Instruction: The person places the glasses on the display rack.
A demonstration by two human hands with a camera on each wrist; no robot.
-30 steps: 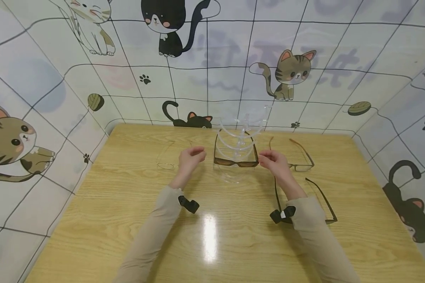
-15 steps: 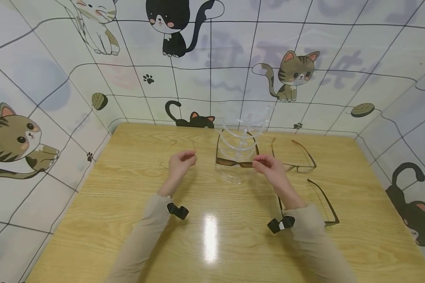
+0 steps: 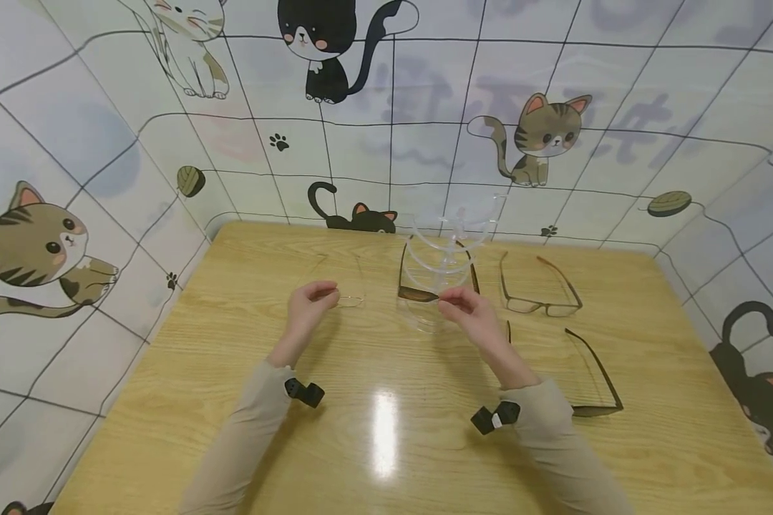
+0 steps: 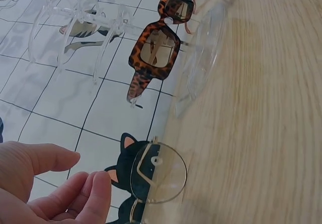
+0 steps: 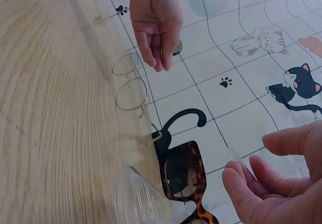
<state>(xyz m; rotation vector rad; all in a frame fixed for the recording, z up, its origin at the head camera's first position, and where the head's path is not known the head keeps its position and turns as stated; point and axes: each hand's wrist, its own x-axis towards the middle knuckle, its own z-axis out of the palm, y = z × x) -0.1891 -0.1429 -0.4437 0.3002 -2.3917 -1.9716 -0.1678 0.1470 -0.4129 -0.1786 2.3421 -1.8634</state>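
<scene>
Tortoiseshell sunglasses rest on a low tier of a clear display stand, their tinted lenses facing me. My right hand hovers before their right lens, thumb apart from the half-bent fingers and holding nothing. A thin gold wire pair of glasses stands on the table left of the stand. Beside it is my left hand, covering part of the frame in the head view. The left wrist view shows a gap between that thumb and fingers, with the round wire lens apart from them.
Brown-templed eyeglasses lie unfolded right of the stand. Nearer me, dark-framed glasses lie partly behind my right forearm. A cat-printed wall covering encloses the wooden table at the back and sides.
My left hand has moved left, away from the stand toward the wire glasses. My right hand has shifted left across the front of the sunglasses, which stay on the stand.
</scene>
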